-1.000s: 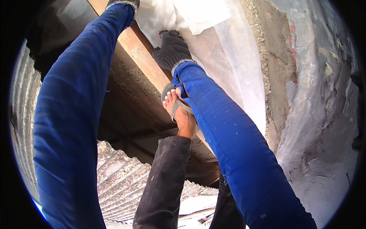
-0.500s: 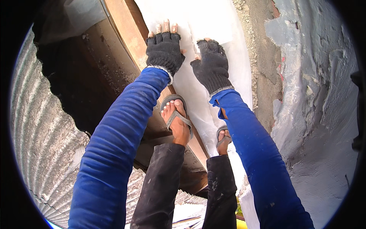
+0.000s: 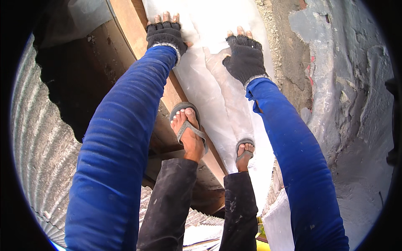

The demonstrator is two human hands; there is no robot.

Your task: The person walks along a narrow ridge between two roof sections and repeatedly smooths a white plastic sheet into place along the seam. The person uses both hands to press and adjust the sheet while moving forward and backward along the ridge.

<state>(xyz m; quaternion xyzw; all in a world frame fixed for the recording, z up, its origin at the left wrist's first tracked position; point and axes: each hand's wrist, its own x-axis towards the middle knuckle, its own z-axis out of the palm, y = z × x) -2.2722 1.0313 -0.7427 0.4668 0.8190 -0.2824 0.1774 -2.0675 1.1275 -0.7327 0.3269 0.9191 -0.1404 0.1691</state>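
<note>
Nearest the viewer, two long blue fabric sleeves [image 3: 117, 138] reach forward over black, dust-marked trousers [image 3: 169, 201]; below, one grey thong sandal [image 3: 197, 131] stands on a long, light-brown wooden beam [image 3: 170, 93], while the other, a matching sandal [image 3: 244, 155], stands on a translucent white plastic sheet [image 3: 209, 88] running forward between the beam and a crumbly tan strip of masonry [image 3: 289, 54]; farther out, the left hand [image 3: 163, 32], in a black fingerless knit glove, lies palm down where sheet meets beam, fingers straight and close together, thumb out to the side; the right hand [image 3: 246, 52], gloved alike, lies on the sheet nearer the masonry, fingers extended and a little apart; whether either palm bears much weight, one cannot tell; with slick, creased film under a hand and a foot, it seems wise to spread the load through flat palms, favour the solid wood for footing and keep fingertips from dragging the folds; to the left gapes a dark opening [image 3: 79, 83] beside grey corrugated roofing [image 3: 42, 138], to the right a rough grey wall [image 3: 343, 125].
</note>
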